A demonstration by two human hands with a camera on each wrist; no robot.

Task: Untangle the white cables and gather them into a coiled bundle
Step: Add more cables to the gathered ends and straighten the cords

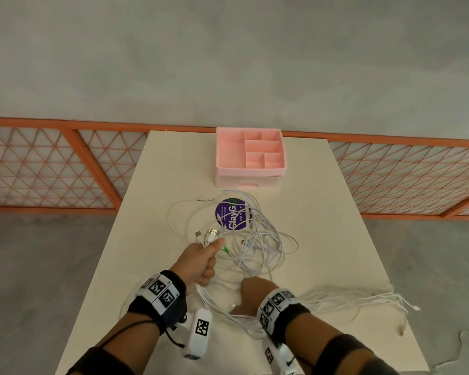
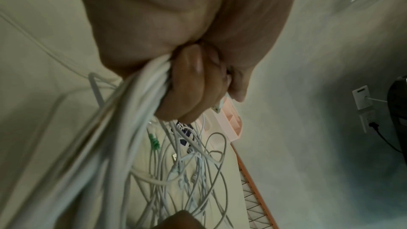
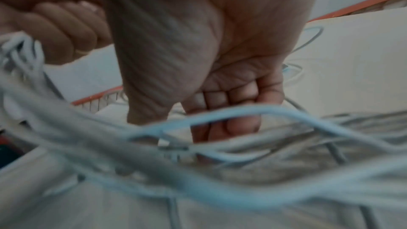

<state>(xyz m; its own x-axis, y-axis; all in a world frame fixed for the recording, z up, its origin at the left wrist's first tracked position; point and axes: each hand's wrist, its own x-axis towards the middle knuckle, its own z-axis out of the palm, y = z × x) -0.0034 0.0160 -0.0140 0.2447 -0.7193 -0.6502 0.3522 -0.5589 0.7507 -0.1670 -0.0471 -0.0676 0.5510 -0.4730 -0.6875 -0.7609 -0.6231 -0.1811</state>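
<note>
Left hand [image 1: 198, 262]: your fist clamps the white cables [image 1: 257, 246], frame centre.
Right hand [image 1: 251, 295]: lower centre, fingers curled; grip unclear.

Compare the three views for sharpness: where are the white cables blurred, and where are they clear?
Head view: the white cables on the table are fairly sharp. Left wrist view: strands nearest the lens smear, beyond the left hand they sharpen. Right wrist view: cables blur heavily across the foreground; the right hand is clearer.
</note>
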